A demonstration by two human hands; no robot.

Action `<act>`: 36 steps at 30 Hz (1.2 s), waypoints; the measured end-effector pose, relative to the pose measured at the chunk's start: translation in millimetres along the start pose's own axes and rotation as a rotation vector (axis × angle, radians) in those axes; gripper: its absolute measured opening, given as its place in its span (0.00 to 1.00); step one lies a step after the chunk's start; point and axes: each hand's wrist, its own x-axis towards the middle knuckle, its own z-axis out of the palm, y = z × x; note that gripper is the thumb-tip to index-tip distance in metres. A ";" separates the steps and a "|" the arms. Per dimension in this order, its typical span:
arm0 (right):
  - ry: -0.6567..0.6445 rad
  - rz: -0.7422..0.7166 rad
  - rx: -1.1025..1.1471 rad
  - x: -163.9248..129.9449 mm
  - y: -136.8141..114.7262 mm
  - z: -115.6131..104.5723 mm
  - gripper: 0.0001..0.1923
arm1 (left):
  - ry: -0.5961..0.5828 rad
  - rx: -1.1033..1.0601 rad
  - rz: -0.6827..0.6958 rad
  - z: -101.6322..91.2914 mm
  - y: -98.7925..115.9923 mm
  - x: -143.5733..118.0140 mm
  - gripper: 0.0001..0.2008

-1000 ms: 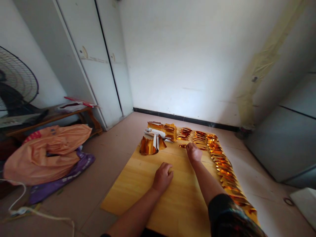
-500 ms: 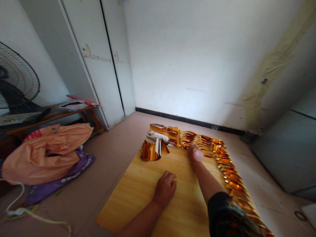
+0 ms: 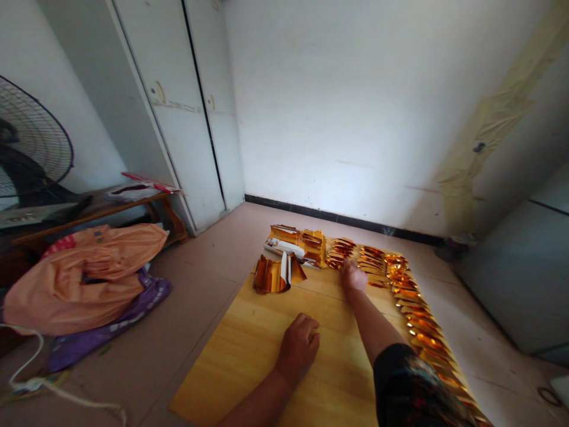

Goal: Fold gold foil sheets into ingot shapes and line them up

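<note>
- So the right hand (image 3: 354,276) is reaching out over the board, fingers bunched and pointing down at the near end of the short row of folded gold pieces (image 3: 341,252). Can't tell if it's actually pinching one, the fingertips are hidden.
- That short row runs away from the right hand's fingertips, pieces packed tight one behind another.
- Just right of that grip there's the middle row (image 3: 371,261), same shiny folded stuff.
- Further right is the long row (image 3: 424,326), which comes down along the board's edge past the dark patterned sleeve (image 3: 411,379).
- Left hand (image 3: 299,347) is nearer the body and left of the right one, fingers curled in, over the bare part of the wooden board (image 3: 240,356). Can't see into the palm, so no clue if anything's in there.
- Beyond the left hand and a bit to its left sits a curled gold stack (image 3: 271,276) with white edges showing.
- Left of the right hand, behind that stack, a white roll (image 3: 288,247) lies beside a gold bundle (image 3: 315,240).
- Way off left of both hands: crumpled orange bag (image 3: 89,279) on the floor, purple bag (image 3: 128,320) partly under it.
</note>
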 end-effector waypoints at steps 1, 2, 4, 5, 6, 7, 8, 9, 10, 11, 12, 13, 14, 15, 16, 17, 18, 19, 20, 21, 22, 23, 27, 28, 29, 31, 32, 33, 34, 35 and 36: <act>-0.006 0.005 -0.002 0.4 -0.3 -0.1 0.15 | -0.001 0.000 -0.003 0.0 0.1 0.0 0.11; -0.012 0.006 -0.002 0.8 -0.7 -0.2 0.14 | -0.002 0.000 -0.004 -0.1 0.3 -0.1 0.11; -0.027 0.005 0.007 1.6 -1.3 -0.7 0.14 | -0.003 0.002 -0.008 -0.1 0.9 -0.3 0.11; -0.031 0.004 0.014 1.9 -1.6 -0.9 0.13 | -0.002 0.002 -0.010 -0.2 1.2 -0.4 0.11; -0.034 0.002 0.022 2.3 -1.9 -1.1 0.13 | -0.001 0.001 -0.010 -0.2 1.4 -0.4 0.11; -0.036 0.002 0.029 2.6 -2.1 -1.3 0.13 | 0.000 -0.002 -0.010 -0.2 1.6 -0.4 0.11; -0.034 0.004 0.035 2.9 -2.3 -1.3 0.13 | 0.001 -0.005 -0.008 -0.3 1.7 -0.4 0.11; -0.031 0.006 0.039 3.3 -2.5 -1.2 0.13 | 0.003 -0.008 -0.002 -0.4 1.6 -0.2 0.11; -0.028 0.008 0.040 3.7 -2.6 -1.1 0.13 | 0.006 -0.010 0.006 -0.5 1.5 -0.1 0.12; -0.027 0.011 0.038 4.1 -2.7 -0.9 0.12 | 0.010 -0.008 0.013 -0.6 1.3 0.0 0.12; -0.028 0.012 0.034 4.6 -2.8 -0.7 0.12 | 0.013 -0.004 0.020 -0.7 1.0 0.2 0.12; -0.028 0.010 0.028 5.0 -2.9 -0.5 0.12 | 0.015 0.001 0.024 -0.7 0.7 0.2 0.12; -0.029 0.008 0.021 5.4 -2.9 -0.3 0.12 | 0.016 0.004 0.024 -0.7 0.5 0.2 0.11; -0.031 0.006 0.014 5.8 -3.0 -0.1 0.12 | 0.015 0.006 0.022 -0.7 0.3 0.1 0.11; -0.030 0.005 0.009 6.1 -3.2 0.0 0.11 | 0.012 0.007 0.019 -0.6 0.1 0.0 0.11; -0.025 0.004 0.005 6.3 -3.4 0.0 0.11 | 0.009 0.008 0.018 -0.4 -0.1 -0.1 0.12; -0.022 0.003 0.004 6.5 -3.7 -0.1 0.11 | 0.005 0.010 0.018 -0.1 -0.3 -0.2 0.12; -0.019 0.003 0.005 6.6 -4.0 -0.4 0.11 | 0.003 0.011 0.019 0.2 -0.5 -0.4 0.12; -0.021 0.002 0.008 6.7 -4.3 -0.9 0.11 | 0.001 0.011 0.021 0.6 -0.7 -0.4 0.12; -0.027 0.000 0.012 6.9 -4.6 -1.5 0.11 | -0.001 0.008 0.022 1.0 -1.0 -0.5 0.12; -0.036 0.001 0.015 7.1 -4.9 -2.2 0.11 | 0.000 0.006 0.023 1.5 -1.3 -0.5 0.12; -0.048 0.002 0.018 7.4 -5.2 -2.8 0.11 | 0.003 0.005 0.024 1.9 -1.7 -0.4 0.12; -0.060 -0.003 0.022 8.3 -6.1 -3.2 0.11 | 0.022 0.026 0.032 2.9 -3.5 0.1 0.12; -0.055 -0.004 0.020 8.3 -6.2 -2.7 0.10 | 0.022 0.032 0.036 2.8 -3.9 0.3 0.12; -0.048 -0.003 0.017 8.1 -6.3 -1.9 0.10 | 0.020 0.038 0.041 2.7 -4.2 0.3 0.11; -0.030 -0.003 0.006 7.0 -6.3 -0.6 0.09 | 0.012 0.046 0.048 2.1 -4.7 0.5 0.11; -0.021 -0.009 0.002 6.0 -6.1 -0.3 0.09 | 0.009 0.045 0.047 1.9 -4.8 0.6 0.11; -0.013 -0.017 0.000 4.7 -5.9 -0.4 0.09 | 0.007 0.039 0.044 1.7 -4.8 0.7 0.11; -0.005 -0.025 0.002 3.1 -5.5 -0.9 0.09 | 0.010 0.030 0.038 1.6 -4.6 0.9 0.11; 0.006 -0.033 0.006 1.2 -5.1 -1.9 0.09 | 0.016 0.019 0.033 1.6 -4.4 1.1 0.12; 0.019 -0.041 0.013 -1.0 -4.7 -3.2 0.09 | 0.026 0.006 0.027 1.5 -4.0 1.5 0.12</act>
